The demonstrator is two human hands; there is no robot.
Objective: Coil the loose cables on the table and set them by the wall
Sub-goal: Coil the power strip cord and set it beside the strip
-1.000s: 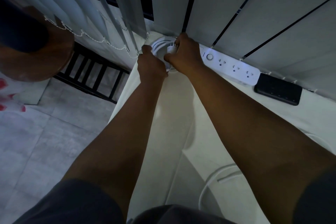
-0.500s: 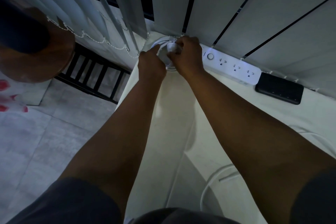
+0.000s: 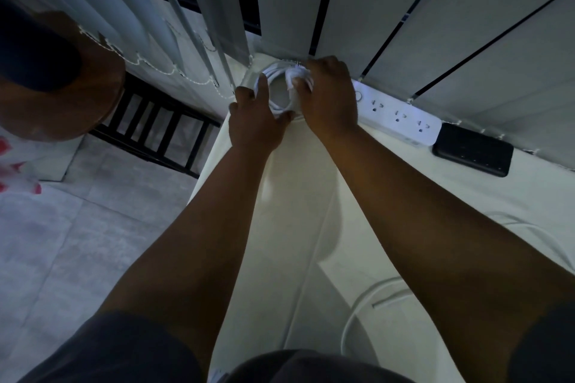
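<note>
Vertical blinds (image 3: 389,3) back the pale table (image 3: 311,196), and our coiled white cable (image 3: 277,87) lies flat in its far corner. Our left hand (image 3: 253,121) pins the near rim; our right hand (image 3: 329,96), nearer the wall, pinches the far side. Another loose cable (image 3: 357,317) waits behind us.

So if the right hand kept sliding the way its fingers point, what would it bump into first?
Probably the blinds at the wall. The right hand points up-left over the coiled white cable it holds, and the slats hang just past its fingertips. Depth is hard to judge.
</note>
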